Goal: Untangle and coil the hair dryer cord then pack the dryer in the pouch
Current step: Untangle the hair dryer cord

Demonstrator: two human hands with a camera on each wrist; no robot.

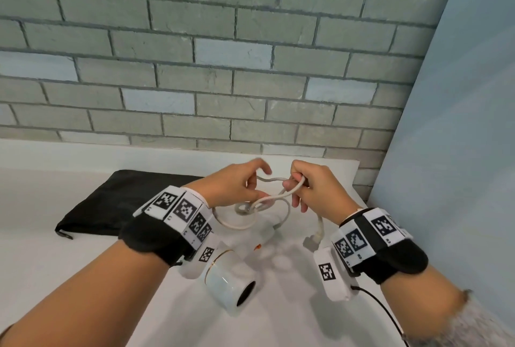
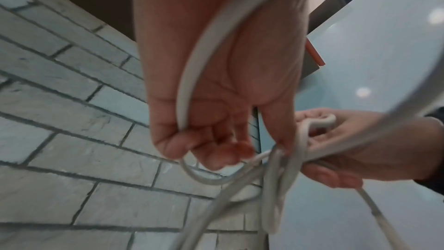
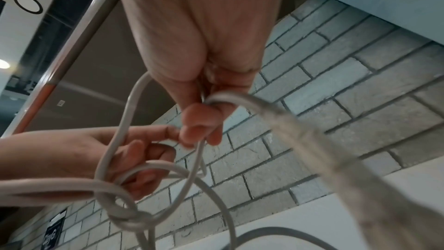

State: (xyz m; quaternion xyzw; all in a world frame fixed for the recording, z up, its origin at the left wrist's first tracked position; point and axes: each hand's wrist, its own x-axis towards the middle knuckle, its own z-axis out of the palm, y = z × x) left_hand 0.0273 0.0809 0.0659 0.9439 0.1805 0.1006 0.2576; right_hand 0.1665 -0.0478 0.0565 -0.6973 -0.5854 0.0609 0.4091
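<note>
The white hair dryer (image 1: 232,281) lies on the white table (image 1: 69,277) under my wrists, nozzle toward me. Its white cord (image 1: 278,196) is lifted above the table, with a tight knot (image 1: 245,208) hanging below my hands. My left hand (image 1: 250,182) pinches a cord strand between thumb and curled fingers. My right hand (image 1: 301,182) grips a cord loop in curled fingers. The plug (image 1: 312,240) dangles below my right wrist. In the right wrist view the knot (image 3: 129,218) sits below my left hand (image 3: 72,155). The black pouch (image 1: 117,201) lies flat at the back left.
A grey brick wall (image 1: 223,67) rises right behind the table, and a pale blue panel (image 1: 459,123) closes off the right side. A thin black cable (image 1: 384,310) runs from my right wrist camera toward the table's front right.
</note>
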